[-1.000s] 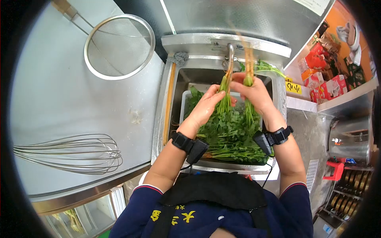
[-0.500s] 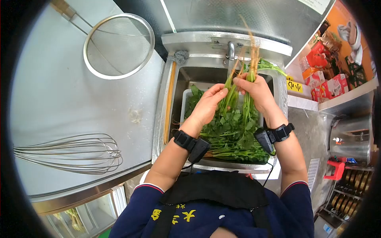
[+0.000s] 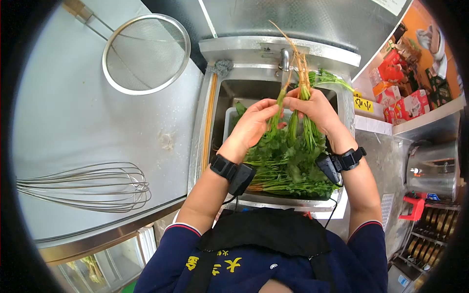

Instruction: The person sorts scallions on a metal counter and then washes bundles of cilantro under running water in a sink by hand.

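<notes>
Head view: a bunch of rooted greens [image 3: 304, 92], roots up and leaves hanging, is gripped below the roots by the right hand [image 3: 316, 111] above the sink [image 3: 347, 117]. Just beside it, the left hand [image 3: 255, 122] pinches a slimmer stalk cluster [image 3: 281, 99] between thumb and fingers; whether the two hands touch cannot be told. The step in hand is judged to be the parting of stalks; the next move would call for a light pinch near the root end and a gentle sideways draw. Beneath, more greens [image 3: 293, 176] lie in a pale tub [image 3: 226, 124] within the sink. Edges: the faucet [image 3: 285, 61] appears close to the upright roots, limiting forward travel; a loose stalk [image 3: 336, 80] lies near the far right corner, and thin sticks [image 3: 210, 122] line the left rim. Most room for moving appears above the tub, toward the body. Farther left, a counter [image 3: 97, 132] bears a whisk [image 3: 88, 188] and a strainer [image 3: 146, 53].
</notes>
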A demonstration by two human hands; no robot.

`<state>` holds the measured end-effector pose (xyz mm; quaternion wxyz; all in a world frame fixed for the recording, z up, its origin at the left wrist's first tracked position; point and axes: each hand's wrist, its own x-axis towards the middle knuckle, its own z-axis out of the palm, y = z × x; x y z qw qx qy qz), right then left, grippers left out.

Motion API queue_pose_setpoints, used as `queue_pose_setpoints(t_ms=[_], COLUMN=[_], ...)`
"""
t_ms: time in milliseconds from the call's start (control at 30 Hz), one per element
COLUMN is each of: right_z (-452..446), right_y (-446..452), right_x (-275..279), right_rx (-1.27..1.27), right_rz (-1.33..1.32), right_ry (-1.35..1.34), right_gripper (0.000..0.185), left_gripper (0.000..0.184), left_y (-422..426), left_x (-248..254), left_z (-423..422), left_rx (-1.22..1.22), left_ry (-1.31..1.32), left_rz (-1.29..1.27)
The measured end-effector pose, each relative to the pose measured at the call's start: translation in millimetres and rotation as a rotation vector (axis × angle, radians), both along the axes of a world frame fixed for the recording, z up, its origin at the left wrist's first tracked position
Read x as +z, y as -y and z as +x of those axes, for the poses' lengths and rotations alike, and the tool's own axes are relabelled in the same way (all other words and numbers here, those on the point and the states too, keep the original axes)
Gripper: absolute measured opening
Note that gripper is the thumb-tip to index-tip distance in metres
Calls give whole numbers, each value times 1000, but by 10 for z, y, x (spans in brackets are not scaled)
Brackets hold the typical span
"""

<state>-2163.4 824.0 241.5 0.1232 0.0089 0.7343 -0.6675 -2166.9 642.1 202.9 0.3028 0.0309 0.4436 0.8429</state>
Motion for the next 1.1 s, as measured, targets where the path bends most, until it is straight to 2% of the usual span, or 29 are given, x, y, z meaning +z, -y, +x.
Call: queue_pose_setpoints(t_ms=[67, 167, 233, 500, 567, 633, 667, 733, 800, 833, 933, 1000, 1100], right_z=[-2, -3, -9, -38, -44, -4, -3, -80, -148, -150, -133, -87, -66], right_y=[29, 36, 19, -135, -213, -338, -400, -548, -648, -644, -502, -339, -191], right_x=[26, 20, 25, 50, -44, -2, 46, 74, 21, 17, 90, 179, 232], right_rx=[-14, -11, 14, 133, 126, 53, -18, -124, -298, -269, -174, -182, -92], right_rz=[171, 112, 128, 187, 71, 29, -16, 57, -44, 12, 25, -2, -226], right_ry=[-30, -1, -3, 41, 81, 87, 84, 68, 75, 38, 19, 50, 151], right_gripper=[19, 17, 17, 17, 17, 17, 17, 21, 28, 34, 35, 36, 25], left_gripper=[20, 18, 19, 21, 21, 21, 21, 21, 22, 25, 33, 38, 41], left_y=[-11, -8, -10, 31, 48, 128, 199, 293, 280, 255, 106, -76, -236], left_x=[-1, 22, 90, -31, -109, -116, -100, -103, -51, 11, 196, 282, 221], left_z=[-3, -31, -43, -123, -160, -204, -226, -272, -237, -203, -123, -56, -1], left_rx=[-21, -26, -27, -109, -121, 92, 120, 156, 191, 160, 65, 0, -114], left_ry=[-46, -78, -143, -265, -308, -524, -460, -292, -274, -272, -273, -307, -350], left_rz=[-63, -132, -297, -315, -279, -690, -696, -523, -470, -465, -433, -293, -204])
